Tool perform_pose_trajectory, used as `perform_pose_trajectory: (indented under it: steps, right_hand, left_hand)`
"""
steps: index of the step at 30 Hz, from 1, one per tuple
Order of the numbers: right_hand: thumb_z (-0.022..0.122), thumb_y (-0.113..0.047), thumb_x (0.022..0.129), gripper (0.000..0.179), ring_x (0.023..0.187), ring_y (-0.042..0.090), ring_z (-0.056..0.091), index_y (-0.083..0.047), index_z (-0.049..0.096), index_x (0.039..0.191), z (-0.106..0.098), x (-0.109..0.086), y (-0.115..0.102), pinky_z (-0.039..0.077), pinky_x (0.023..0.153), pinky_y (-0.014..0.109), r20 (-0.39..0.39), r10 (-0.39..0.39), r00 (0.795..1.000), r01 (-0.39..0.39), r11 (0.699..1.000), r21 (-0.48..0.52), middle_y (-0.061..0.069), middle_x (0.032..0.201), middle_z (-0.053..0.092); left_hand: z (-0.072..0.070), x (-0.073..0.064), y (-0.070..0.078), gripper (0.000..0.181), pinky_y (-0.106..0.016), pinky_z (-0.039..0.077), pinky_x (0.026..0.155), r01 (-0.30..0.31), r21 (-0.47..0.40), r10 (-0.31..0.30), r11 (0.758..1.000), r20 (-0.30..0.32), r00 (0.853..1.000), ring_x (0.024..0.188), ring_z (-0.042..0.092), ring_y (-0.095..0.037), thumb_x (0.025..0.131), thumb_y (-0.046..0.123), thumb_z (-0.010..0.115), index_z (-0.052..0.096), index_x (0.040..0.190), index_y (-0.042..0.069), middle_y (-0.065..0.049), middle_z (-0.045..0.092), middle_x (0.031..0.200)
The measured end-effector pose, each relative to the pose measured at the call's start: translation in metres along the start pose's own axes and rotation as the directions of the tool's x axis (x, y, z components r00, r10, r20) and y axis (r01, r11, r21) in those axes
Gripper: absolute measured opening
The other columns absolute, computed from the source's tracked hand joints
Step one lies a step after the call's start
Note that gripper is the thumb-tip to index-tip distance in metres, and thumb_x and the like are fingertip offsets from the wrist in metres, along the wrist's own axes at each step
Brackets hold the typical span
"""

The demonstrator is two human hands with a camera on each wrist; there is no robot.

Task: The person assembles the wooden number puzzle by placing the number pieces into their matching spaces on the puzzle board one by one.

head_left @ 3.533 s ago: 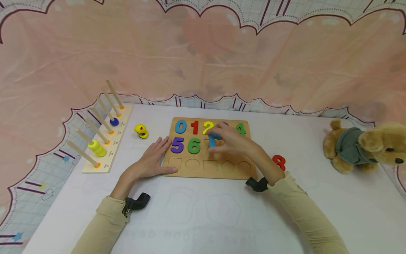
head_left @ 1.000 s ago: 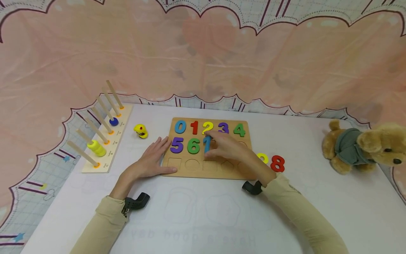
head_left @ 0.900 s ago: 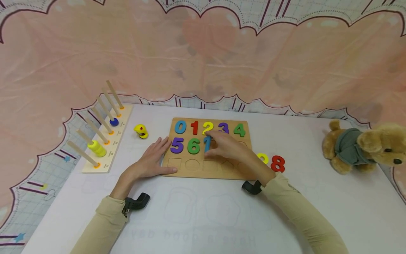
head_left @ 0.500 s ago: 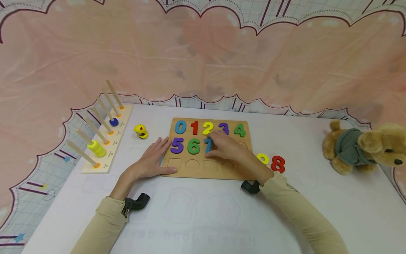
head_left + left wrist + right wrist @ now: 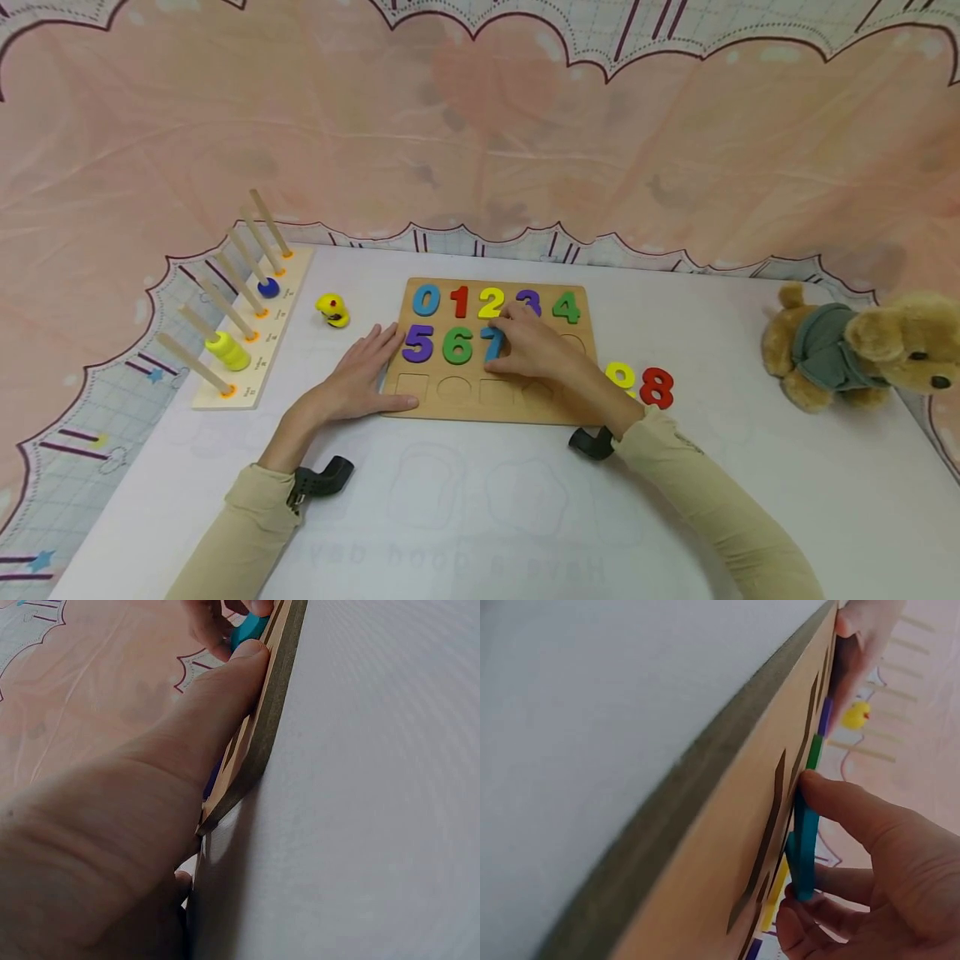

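A wooden number puzzle board (image 5: 480, 408) lies on the white table, with numbers 0 to 6 seated in its upper rows. My right hand (image 5: 543, 343) pinches a blue number seven (image 5: 492, 343) between thumb and fingers, over the spot right of the green six (image 5: 457, 345). In the right wrist view the blue seven (image 5: 805, 840) stands tilted against the board's face. My left hand (image 5: 363, 375) rests with spread fingers on the board's left edge, thumb on its lower left corner. Part of the seven is hidden by the right fingers.
A red eight (image 5: 657, 388) and a yellow number (image 5: 621, 375) lie right of the board, the yellow one partly behind the right forearm. A yellow toy duck (image 5: 333, 309) and a peg stand (image 5: 258, 358) are at the left. A teddy bear (image 5: 832, 346) sits at the right.
The blue seven was held above the board, then came left and down; over the last second it has turned so its top bar shows. The left hand has stayed put.
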State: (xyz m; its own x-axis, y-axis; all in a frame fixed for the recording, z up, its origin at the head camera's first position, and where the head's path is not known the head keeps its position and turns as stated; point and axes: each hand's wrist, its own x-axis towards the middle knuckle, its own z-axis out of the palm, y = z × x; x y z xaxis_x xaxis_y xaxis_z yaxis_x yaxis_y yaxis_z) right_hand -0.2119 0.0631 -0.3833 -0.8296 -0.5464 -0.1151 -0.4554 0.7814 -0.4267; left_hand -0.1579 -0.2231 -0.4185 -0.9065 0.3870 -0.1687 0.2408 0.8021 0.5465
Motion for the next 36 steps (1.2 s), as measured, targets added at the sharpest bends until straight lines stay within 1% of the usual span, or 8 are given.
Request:
perform_pose_trajectory:
  steps: [8, 16, 22, 26, 28, 30, 33, 36]
  right_hand:
    - [0.079, -0.038, 0.079, 0.068, 0.11, 0.024, 0.042, -0.004, 0.057, 0.134, 0.001, 0.001, -0.002, 0.048, 0.083, 0.028, -0.007, 0.002, 1.0, -0.002, 1.0, -0.005, 0.01, 0.119, 0.05]
    - [0.08, -0.037, 0.079, 0.068, 0.108, 0.024, 0.043, -0.003, 0.058, 0.133, 0.001, 0.003, -0.002, 0.044, 0.076, 0.024, 0.019, 0.025, 1.0, -0.025, 1.0, 0.007, 0.011, 0.119, 0.05]
    - [0.08, -0.038, 0.078, 0.069, 0.108, 0.024, 0.043, -0.003, 0.057, 0.134, 0.001, 0.003, -0.002, 0.045, 0.079, 0.025, 0.024, 0.03, 0.999, -0.031, 0.999, 0.026, 0.011, 0.121, 0.048]
    - [0.081, -0.042, 0.076, 0.076, 0.116, 0.026, 0.043, -0.005, 0.054, 0.137, 0.0, -0.001, -0.001, 0.05, 0.091, 0.031, 0.001, 0.047, 0.999, -0.047, 0.998, 0.034, 0.012, 0.13, 0.048]
    - [0.081, -0.045, 0.075, 0.08, 0.123, 0.028, 0.043, -0.007, 0.051, 0.14, -0.003, -0.009, 0.001, 0.051, 0.099, 0.038, -0.022, 0.068, 0.997, -0.067, 0.997, 0.044, 0.013, 0.136, 0.046]
    - [0.08, -0.046, 0.076, 0.083, 0.131, 0.03, 0.041, -0.01, 0.047, 0.143, -0.008, -0.022, 0.005, 0.048, 0.105, 0.046, -0.053, 0.087, 0.995, -0.083, 0.994, 0.068, 0.014, 0.144, 0.043]
    - [0.079, -0.042, 0.078, 0.081, 0.134, 0.034, 0.041, -0.011, 0.045, 0.145, -0.019, -0.049, 0.015, 0.047, 0.104, 0.053, -0.105, 0.103, 0.989, -0.089, 0.988, 0.126, 0.015, 0.146, 0.042]
    - [0.078, -0.035, 0.082, 0.075, 0.125, 0.037, 0.05, -0.009, 0.046, 0.144, -0.028, -0.08, 0.03, 0.052, 0.096, 0.053, -0.163, 0.099, 0.982, -0.069, 0.981, 0.179, 0.016, 0.144, 0.044]
  left_hand:
    - [-0.001, -0.001, -0.001, 0.109, -0.057, -0.002, 0.122, -0.001, 0.005, 0.001, 1.0, 0.001, 1.0, 0.152, -0.005, -0.037, 0.078, 0.055, 0.073, 0.013, 0.156, 0.007, -0.016, 0.005, 0.165]
    - [-0.001, -0.002, -0.002, 0.109, -0.058, -0.002, 0.122, -0.002, 0.008, 0.002, 1.0, -0.004, 1.0, 0.152, -0.005, -0.038, 0.078, 0.055, 0.072, 0.013, 0.156, 0.007, -0.016, 0.005, 0.165]
    - [-0.001, -0.002, -0.003, 0.109, -0.058, -0.002, 0.122, -0.003, 0.009, 0.003, 1.0, -0.01, 1.0, 0.152, -0.005, -0.037, 0.078, 0.055, 0.073, 0.013, 0.156, 0.008, -0.015, 0.006, 0.165]
    - [0.0, -0.002, -0.004, 0.109, -0.057, -0.002, 0.122, -0.004, 0.006, 0.004, 1.0, -0.009, 1.0, 0.152, -0.005, -0.037, 0.078, 0.055, 0.072, 0.013, 0.156, 0.008, -0.015, 0.005, 0.165]
    - [0.0, -0.001, -0.003, 0.109, -0.057, -0.003, 0.122, -0.004, 0.001, 0.004, 1.0, -0.005, 1.0, 0.152, -0.006, -0.037, 0.079, 0.055, 0.072, 0.013, 0.156, 0.008, -0.015, 0.005, 0.165]
    - [0.0, -0.001, -0.003, 0.109, -0.057, -0.003, 0.122, -0.004, -0.001, 0.004, 1.0, -0.002, 1.0, 0.152, -0.006, -0.037, 0.079, 0.056, 0.072, 0.012, 0.156, 0.008, -0.015, 0.004, 0.165]
    - [-0.001, 0.0, -0.002, 0.109, -0.057, -0.003, 0.122, 0.0, 0.002, 0.0, 1.0, 0.004, 1.0, 0.152, -0.006, -0.036, 0.079, 0.057, 0.072, 0.012, 0.156, 0.008, -0.014, 0.004, 0.165]
    - [-0.001, 0.0, -0.002, 0.109, -0.056, -0.003, 0.122, 0.002, 0.013, -0.002, 1.0, 0.007, 1.0, 0.152, -0.006, -0.036, 0.079, 0.058, 0.071, 0.012, 0.157, 0.009, -0.014, 0.005, 0.165]
